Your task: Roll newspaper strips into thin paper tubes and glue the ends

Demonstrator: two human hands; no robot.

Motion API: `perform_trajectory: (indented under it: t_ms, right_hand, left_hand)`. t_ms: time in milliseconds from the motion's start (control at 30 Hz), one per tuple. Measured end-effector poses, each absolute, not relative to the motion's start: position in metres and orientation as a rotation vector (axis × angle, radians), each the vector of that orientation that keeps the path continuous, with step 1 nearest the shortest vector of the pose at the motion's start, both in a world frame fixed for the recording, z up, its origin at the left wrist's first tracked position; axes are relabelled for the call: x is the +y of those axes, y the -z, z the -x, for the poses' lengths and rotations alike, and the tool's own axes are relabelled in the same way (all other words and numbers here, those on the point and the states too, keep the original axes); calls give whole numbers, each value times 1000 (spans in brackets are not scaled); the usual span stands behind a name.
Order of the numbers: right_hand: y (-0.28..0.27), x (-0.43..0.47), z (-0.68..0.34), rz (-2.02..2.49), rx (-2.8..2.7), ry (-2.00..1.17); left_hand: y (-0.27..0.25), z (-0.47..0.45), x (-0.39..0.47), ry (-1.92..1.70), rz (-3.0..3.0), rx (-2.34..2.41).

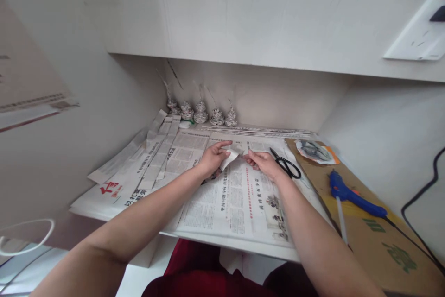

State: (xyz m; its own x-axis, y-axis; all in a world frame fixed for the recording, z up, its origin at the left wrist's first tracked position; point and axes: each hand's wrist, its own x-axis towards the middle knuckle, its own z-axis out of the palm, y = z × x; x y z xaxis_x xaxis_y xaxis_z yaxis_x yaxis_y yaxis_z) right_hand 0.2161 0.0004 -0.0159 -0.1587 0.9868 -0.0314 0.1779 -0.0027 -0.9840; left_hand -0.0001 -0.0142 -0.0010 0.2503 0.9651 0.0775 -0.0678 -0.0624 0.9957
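Note:
Over the newspaper-covered table, my left hand [214,158] grips a pale newspaper strip [232,157] between thumb and fingers. My right hand [260,161] is closed in a pinch at the strip's right-hand corner. Part of the strip is hidden by the left hand, and whether its edge is being rolled is too small to tell. Beneath both hands lie spread newspaper sheets [239,213] with printed columns and a photo. Just right of my right hand rest black-handled scissors [288,166].
Cut newspaper strips [156,148] overlap at the left. Along the back stand several coiled paper gourd shapes [200,112], with thin paper sticks [257,131] beside them. A blue glue gun [354,196] with a cord lies on cardboard [368,260] at right. An overhanging panel [260,19] spans above.

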Motion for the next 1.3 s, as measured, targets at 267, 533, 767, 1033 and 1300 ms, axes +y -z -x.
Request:
perform_trajectory:
  t_ms: [267,533,767,1033,1300]
  right_hand:
    - [12,0,-217,1158,-1378,-1303]
    - [13,7,-223,995,-1055,-1319]
    - [12,6,-219,1044,-1013,-1243]
    - [11,-1,-211,1058,-1107,-1229]
    - [19,10,-217,1142,-1243,-980]
  left_hand:
    - [-11,-35,-21,-1105,-1342,849]
    - [5,-41,-26,-961,-1250,942]
    - [3,-44,-29,-927,-1137,906]
    - [4,-55,-10,-1067,-1166,991]
    - [19,-48,1,-1138,-984,861]
